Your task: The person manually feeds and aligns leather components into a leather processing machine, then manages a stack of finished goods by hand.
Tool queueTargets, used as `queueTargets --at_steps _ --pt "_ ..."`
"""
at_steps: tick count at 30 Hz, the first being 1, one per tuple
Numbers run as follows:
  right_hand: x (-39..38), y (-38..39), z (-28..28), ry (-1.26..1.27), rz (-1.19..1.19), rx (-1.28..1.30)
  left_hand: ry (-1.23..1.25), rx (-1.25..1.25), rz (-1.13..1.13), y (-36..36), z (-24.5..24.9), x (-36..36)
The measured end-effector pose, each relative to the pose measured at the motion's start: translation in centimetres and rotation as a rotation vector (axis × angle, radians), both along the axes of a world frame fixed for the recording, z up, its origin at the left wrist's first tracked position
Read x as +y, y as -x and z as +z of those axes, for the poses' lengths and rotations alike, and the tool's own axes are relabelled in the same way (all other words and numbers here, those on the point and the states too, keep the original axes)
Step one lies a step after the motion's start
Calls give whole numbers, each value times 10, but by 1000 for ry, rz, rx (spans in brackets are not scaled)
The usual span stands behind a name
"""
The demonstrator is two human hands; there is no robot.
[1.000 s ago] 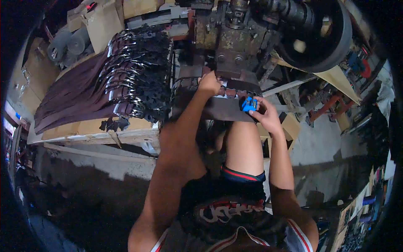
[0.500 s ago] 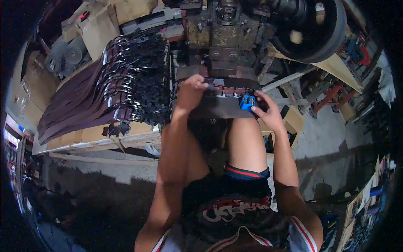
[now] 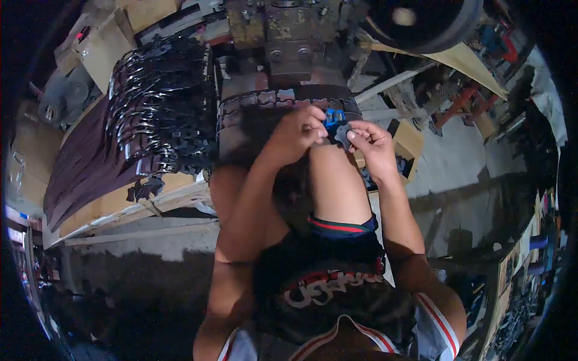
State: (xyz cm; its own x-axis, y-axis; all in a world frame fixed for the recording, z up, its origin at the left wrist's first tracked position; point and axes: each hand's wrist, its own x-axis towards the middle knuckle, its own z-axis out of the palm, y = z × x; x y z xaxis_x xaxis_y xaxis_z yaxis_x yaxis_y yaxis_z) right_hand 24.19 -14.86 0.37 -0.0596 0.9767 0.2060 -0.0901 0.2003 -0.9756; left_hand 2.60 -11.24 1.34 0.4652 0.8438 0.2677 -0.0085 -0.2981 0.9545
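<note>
My right hand (image 3: 371,143) pinches a small dark plate with a notched outline (image 3: 343,136) between thumb and fingers, above my thigh. Just left of it is my left hand (image 3: 299,133), its fingers curled; whatever they might hold is too small to make out. A blue block (image 3: 333,117) sits behind the plate, near the edge of the machine bed, partly hidden by it. Across the dark machine bed (image 3: 238,139) runs a strip (image 3: 235,103) with wavy-edged cutouts, beyond my left hand.
Stacked dark strips with shiny edges (image 3: 141,102) lie on a wooden table (image 3: 120,219) at the left. The machine (image 3: 289,36) stands ahead, with a large wheel (image 3: 421,27) at its right. An open cardboard box (image 3: 408,144) is right of my right hand.
My hands have come closer together and off the bed toward my lap. The dark plate now shows in my right hand, away from the blue block. The view has shifted.
</note>
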Motion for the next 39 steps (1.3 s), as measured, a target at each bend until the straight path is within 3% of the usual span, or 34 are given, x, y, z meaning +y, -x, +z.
queueTargets --at_steps 4,7,8,9,10,12,13,15,17,19,21,23,26,29,31,33,39 --pt "-1 -23 -15 3 -118 -73 27 23 113 6 0 2" --pt "7 -70 -47 17 -277 -144 -412 333 547 31 -16 23" --pt "16 -88 -70 -15 -326 -84 -440 477 628 43 -15 28" --pt "23 -110 -89 9 -349 -152 -461 619 709 54 -13 32" --pt "35 -139 -117 -7 -375 -404 -476 761 786 61 -13 32" --pt "28 -138 -109 -13 -634 -814 -497 938 799 61 -17 25" --pt "37 -135 -97 -50 -614 -760 -503 1026 810 60 -18 24" --pt "40 -123 -75 -87 -567 -651 -461 1039 802 53 -21 26" --pt "57 -93 -46 -301 -435 -591 -448 1061 804 54 -34 31" --pt "80 -59 -9 -344 -232 -691 -487 1070 855 58 -50 52" --pt "127 -32 5 -307 -68 -749 -450 973 778 64 -35 50" --pt "185 -10 3 -355 8 -875 -397 888 759 76 -16 60" --pt "247 16 -10 -275 118 -840 -312 848 884 86 14 104" --pt "275 24 -29 -238 253 -894 -432 879 783 88 -24 174" --pt "272 25 -32 -323 182 -966 -383 1042 641 86 -48 212" --pt "267 27 -35 -342 98 -982 -351 999 685 78 -44 205" --pt "277 27 -38 -430 133 -934 -324 838 785 71 -46 198"
